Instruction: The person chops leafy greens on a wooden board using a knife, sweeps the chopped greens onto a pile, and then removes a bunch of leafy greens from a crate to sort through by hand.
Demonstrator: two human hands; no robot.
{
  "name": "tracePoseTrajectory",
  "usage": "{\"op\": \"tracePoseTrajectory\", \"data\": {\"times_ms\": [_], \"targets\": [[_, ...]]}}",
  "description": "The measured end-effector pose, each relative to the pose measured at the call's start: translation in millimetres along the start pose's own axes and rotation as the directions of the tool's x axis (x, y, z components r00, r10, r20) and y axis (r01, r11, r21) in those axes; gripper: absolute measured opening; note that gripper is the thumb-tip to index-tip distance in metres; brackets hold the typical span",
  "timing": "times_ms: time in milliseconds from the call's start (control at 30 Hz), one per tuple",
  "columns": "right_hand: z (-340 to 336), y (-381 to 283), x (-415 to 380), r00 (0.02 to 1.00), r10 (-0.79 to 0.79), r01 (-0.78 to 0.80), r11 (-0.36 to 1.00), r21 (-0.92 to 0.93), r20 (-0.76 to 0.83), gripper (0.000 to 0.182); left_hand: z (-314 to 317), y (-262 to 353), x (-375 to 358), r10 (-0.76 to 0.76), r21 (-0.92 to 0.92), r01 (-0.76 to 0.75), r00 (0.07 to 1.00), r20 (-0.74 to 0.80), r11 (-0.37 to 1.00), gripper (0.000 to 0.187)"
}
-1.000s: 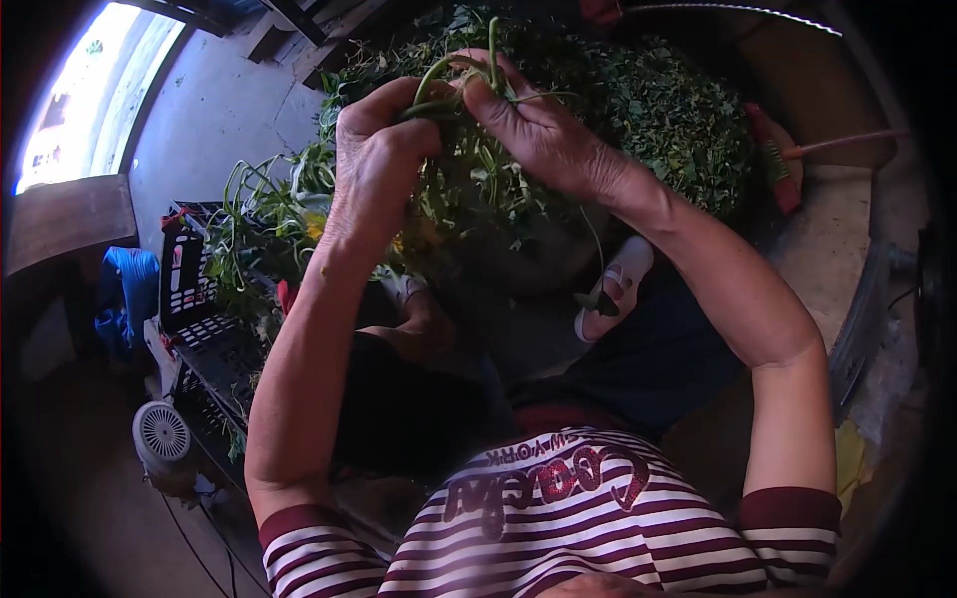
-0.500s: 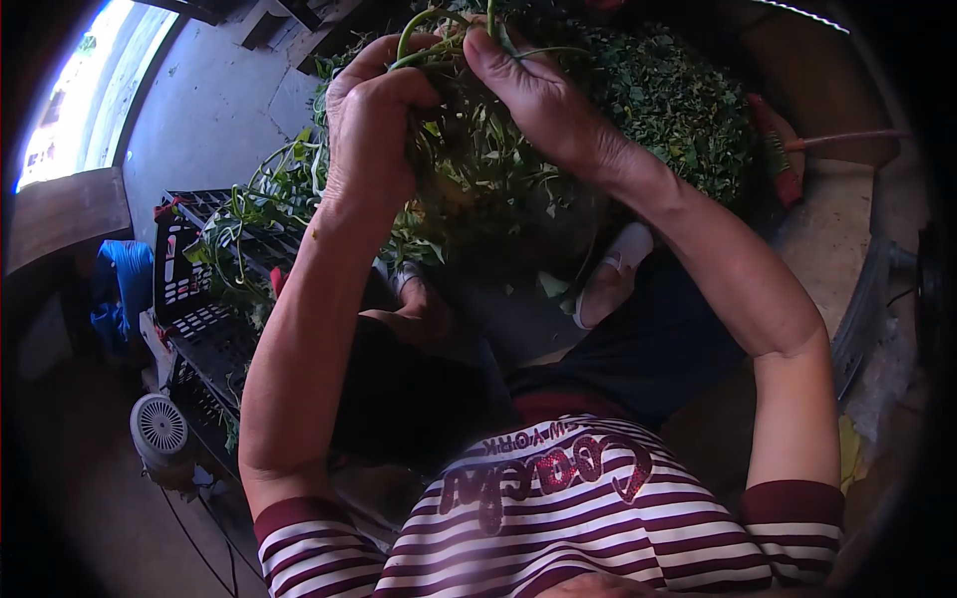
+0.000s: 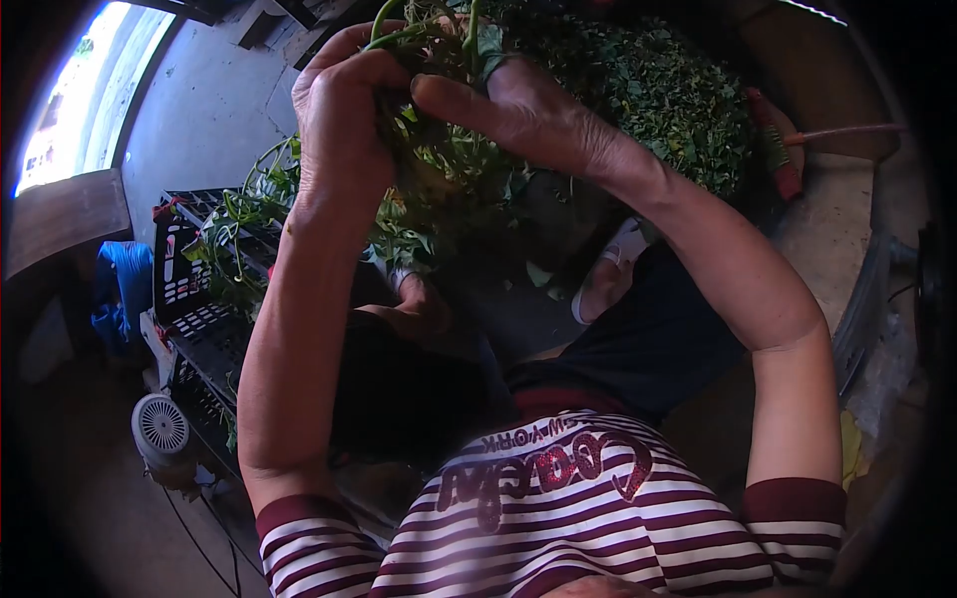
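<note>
My left hand (image 3: pixel 344 110) is closed around a bunch of green leafy stems (image 3: pixel 391 38) near the top edge of the view. Close on its right, my right hand (image 3: pixel 523 112) has its thumb stretched toward the left hand. Its other fingers curl behind stems and a leaf, partly hidden, and seem to grip them. Loose greens (image 3: pixel 459 169) hang and lie below both hands, in shadow.
A heap of leafy greens (image 3: pixel 673 100) lies beyond my right hand. On the left, more vines (image 3: pixel 239 219) drape over a black plastic crate (image 3: pixel 184 264). A grey motor (image 3: pixel 159 424), a blue bag (image 3: pixel 125 289) and a red-edged object with a handle (image 3: pixel 783 159) stand around.
Both hands have shifted slightly left. My right hand has turned, its thumb swinging from upright to point left, close against the left hand. The stems have moved along with the hands.
</note>
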State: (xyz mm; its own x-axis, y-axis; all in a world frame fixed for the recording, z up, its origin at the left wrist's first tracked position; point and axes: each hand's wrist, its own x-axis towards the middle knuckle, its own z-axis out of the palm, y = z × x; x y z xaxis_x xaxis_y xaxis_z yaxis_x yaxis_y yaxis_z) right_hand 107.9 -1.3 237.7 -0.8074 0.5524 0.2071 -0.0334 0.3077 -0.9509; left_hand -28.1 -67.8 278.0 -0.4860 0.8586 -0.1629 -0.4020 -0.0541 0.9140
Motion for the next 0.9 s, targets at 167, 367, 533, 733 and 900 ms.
{"op": "tracePoseTrajectory", "data": {"times_ms": [167, 367, 533, 733, 900], "targets": [[6.7, -11.4, -2.7, 0.999, -0.035, 0.036, 0.993, -0.108, 0.012, 0.062, -7.1, 0.0, 3.0, -0.025, 0.082, 0.015, 0.992, 0.125, 0.997, 0.033], [19.4, -4.2, -1.1, 0.997, -0.078, 0.078, 0.997, -0.024, 0.024, 0.077, -17.9, -8.1, 0.9, -0.061, 0.155, 0.027, 0.974, 0.219, 0.987, 0.036], [16.5, -5.2, -0.6, 0.953, -0.288, 0.301, 0.934, 0.193, -0.093, 0.068, -16.4, -10.2, -2.7, -0.073, 0.276, -0.008, 0.956, 0.283, 0.961, 0.037], [-0.3, -10.7, 0.5, 0.992, -0.127, 0.129, 0.987, 0.093, -0.027, 0.066, -22.6, -6.7, 2.8, -0.081, 0.405, -0.061, 0.942, 0.326, 0.912, 0.039], [-7.9, -4.9, 1.4, 1.000, 0.000, 0.001, 0.999, 0.043, -0.016, 0.065, -18.7, 3.8, 2.8, -0.061, 0.466, -0.137, 0.921, 0.386, 0.874, 0.041]]}}
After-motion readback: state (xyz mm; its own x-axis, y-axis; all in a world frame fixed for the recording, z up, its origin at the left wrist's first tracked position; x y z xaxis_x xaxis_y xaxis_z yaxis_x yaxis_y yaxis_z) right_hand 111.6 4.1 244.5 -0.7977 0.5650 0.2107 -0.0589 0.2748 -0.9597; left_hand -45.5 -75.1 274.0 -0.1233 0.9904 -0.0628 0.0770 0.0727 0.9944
